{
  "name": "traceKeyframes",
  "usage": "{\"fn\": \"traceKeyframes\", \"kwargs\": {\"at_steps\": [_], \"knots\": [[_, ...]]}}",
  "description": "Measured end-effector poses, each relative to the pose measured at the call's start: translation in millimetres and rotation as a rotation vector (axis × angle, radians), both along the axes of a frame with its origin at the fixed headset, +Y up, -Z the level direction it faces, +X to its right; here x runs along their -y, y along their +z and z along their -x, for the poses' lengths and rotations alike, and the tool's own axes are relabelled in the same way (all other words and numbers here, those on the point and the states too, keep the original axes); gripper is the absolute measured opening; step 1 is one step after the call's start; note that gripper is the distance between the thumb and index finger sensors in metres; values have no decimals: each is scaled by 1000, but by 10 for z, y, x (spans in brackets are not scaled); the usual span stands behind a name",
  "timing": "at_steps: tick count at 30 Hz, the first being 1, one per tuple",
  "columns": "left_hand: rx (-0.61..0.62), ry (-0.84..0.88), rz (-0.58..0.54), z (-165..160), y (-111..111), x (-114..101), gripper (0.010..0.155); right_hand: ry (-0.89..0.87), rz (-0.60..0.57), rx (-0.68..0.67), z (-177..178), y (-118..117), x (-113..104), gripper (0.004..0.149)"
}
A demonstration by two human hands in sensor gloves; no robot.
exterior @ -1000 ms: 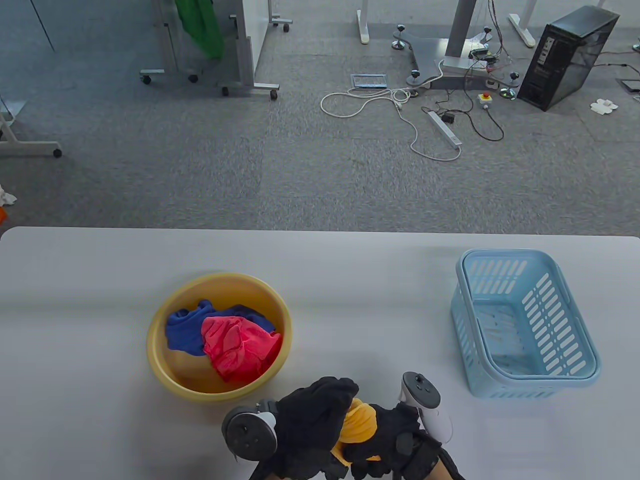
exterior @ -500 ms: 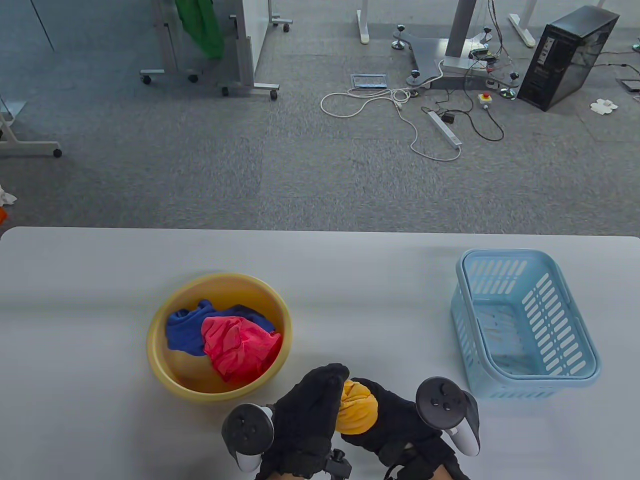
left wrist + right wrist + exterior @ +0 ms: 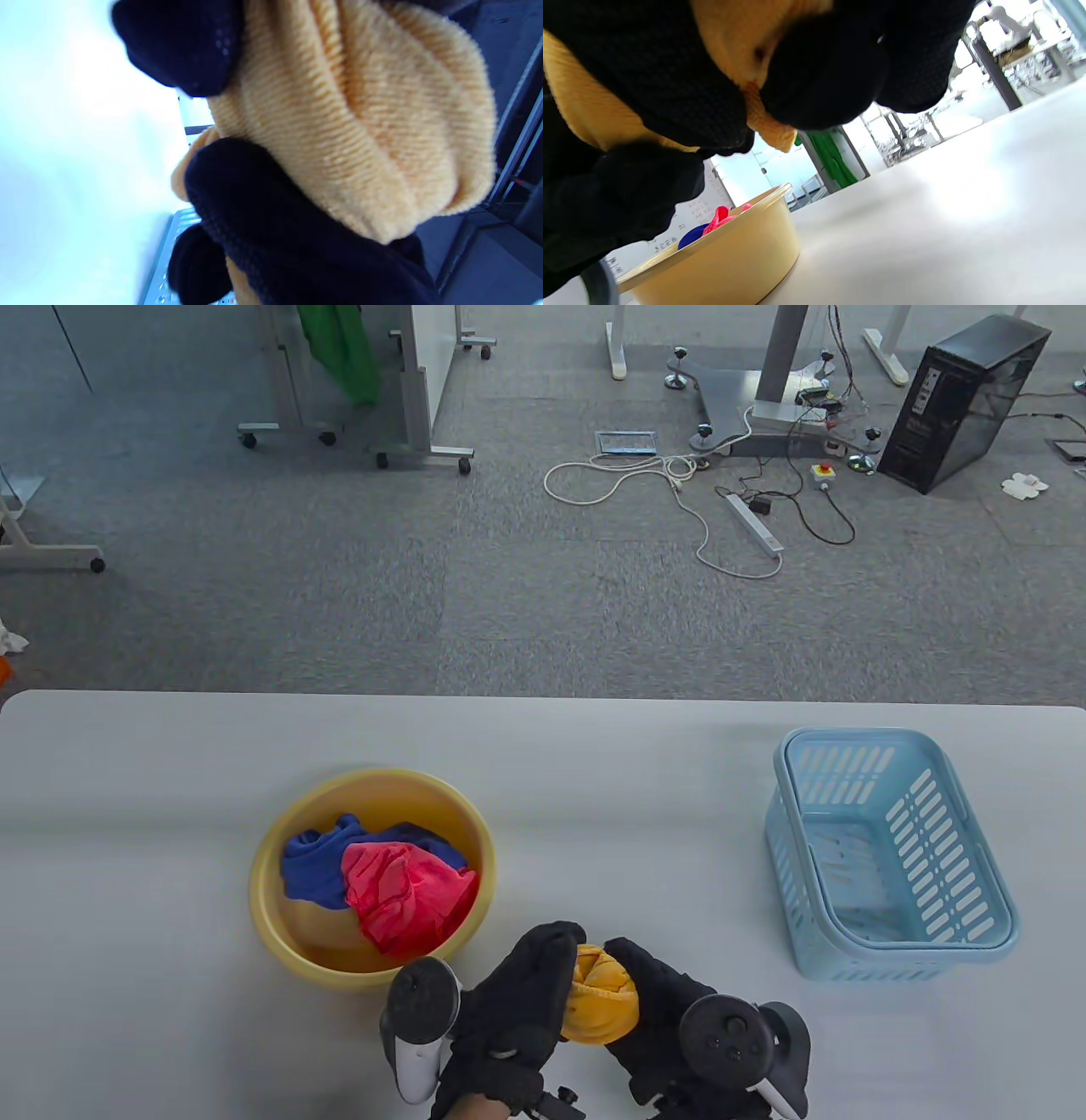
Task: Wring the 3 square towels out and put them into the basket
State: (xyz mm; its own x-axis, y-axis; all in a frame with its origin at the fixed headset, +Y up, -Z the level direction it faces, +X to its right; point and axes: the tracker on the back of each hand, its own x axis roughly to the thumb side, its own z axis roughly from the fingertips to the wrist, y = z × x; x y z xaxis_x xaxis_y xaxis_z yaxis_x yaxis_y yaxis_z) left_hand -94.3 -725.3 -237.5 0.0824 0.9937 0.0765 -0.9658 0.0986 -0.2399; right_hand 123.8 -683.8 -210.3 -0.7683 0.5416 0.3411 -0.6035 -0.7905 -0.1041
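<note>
Hands: both gloved hands sat at the bottom centre of the table view, the left hand [image 3: 517, 997] and the right hand [image 3: 670, 1014] each curled tight round an end of the yellow towel [image 3: 598, 1001].
Towel in hand: it was bunched into a thick twisted wad between the two palms, held above the table [image 3: 594, 780] and, judging from the right wrist view, clear of it.
Grip detail: in the left wrist view dark fingers [image 3: 271, 220] wrapped over ribbed yellow cloth; in the right wrist view the right hand's fingers [image 3: 823, 72] clamped the same cloth from above.
Other towels: a blue towel [image 3: 314, 869] and a pink towel [image 3: 407, 895] lay heaped in the yellow basin [image 3: 373, 789], left of centre, neither wrung yet by the look of them.
Basket: the pale blue basket [image 3: 891, 857] stood at the right of the table, well apart from the hands, with no towel in it.
Risk, drips: the wringing was happening beside the basin rather than over it, so any squeezed water would likely have fallen on the table.
Risk, slip: a fat wet wad could have slid out of one fist if the twist went uneven, dropping or unrolling the towel.
Risk, carry: the move rightward to the basket would probably have left one hand holding a loose, uncoiling towel that could trail or catch the rim.
</note>
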Motion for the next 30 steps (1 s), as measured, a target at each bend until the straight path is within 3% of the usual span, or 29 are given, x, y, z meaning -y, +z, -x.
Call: {"fn": "traceKeyframes", "kwargs": {"at_steps": [3, 6, 13, 22, 26, 30], "knots": [[18, 10, 10, 10, -7, 4, 60, 46, -58, 32, 23, 43, -37, 79], [25, 89, -97, -12, 3, -28, 61, 10, -81, 44, 7, 83, -73, 79], [78, 94, -156, -53, 5, -109, 64, 8, -87, 69, -54, 127, -161, 81], [23, -28, -248, -21, 7, -168, 67, 79, -44, 105, -292, 67, -341, 82], [14, 3, -215, -13, 16, -166, 68, -95, 31, 94, -488, 52, -400, 83], [19, -28, -218, -28, 27, -157, 69, -123, 45, 148, -691, -4, -525, 84]]}}
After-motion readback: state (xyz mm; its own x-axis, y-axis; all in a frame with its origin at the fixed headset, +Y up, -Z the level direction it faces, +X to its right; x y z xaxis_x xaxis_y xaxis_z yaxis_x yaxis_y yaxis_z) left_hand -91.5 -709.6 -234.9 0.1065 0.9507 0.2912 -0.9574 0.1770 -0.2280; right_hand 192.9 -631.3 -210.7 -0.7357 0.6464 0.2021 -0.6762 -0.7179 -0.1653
